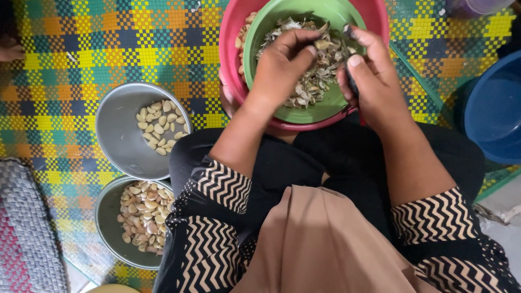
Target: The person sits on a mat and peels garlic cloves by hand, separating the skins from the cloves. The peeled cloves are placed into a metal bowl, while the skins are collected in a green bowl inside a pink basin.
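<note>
Head view: looking straight down at a person seated on a woven mat, both hands over a bowl in the lap.
Left hand [282, 65]: reaches into the green bowl [325, 111], fingers curled together with the tips pressed down among the garlic skins [317, 65]; whether they pinch a single piece cannot be told.
Right hand [372, 76]: at the right side of the green bowl, fingers closed around a small dark object [351, 81], thumb laid along its top; what the object is cannot be made out.
Green bowl: nested inside a pink bowl [230, 59], both resting against the person's knees at the top middle of the picture.
Garlic skins: a heap of dry, pale and brownish peels filling the middle of the green bowl, under both hands.
Upper metal bowl [116, 138]: on the mat to the person's left, holding a small cluster of peeled cloves [161, 127] toward its right side.
Lower metal bowl [108, 222]: just below the upper one, touching or nearly touching it, with a fuller pile of unpeeled cloves [144, 217].
Blue basin [491, 108]: at the right edge, partly cut off.
Mat [97, 43]: plaid weave of yellow, green, blue and orange.
Grey rug [24, 228]: lower left corner, beside the mat.
Sleeves [217, 190]: black with tan zigzag bands.
</note>
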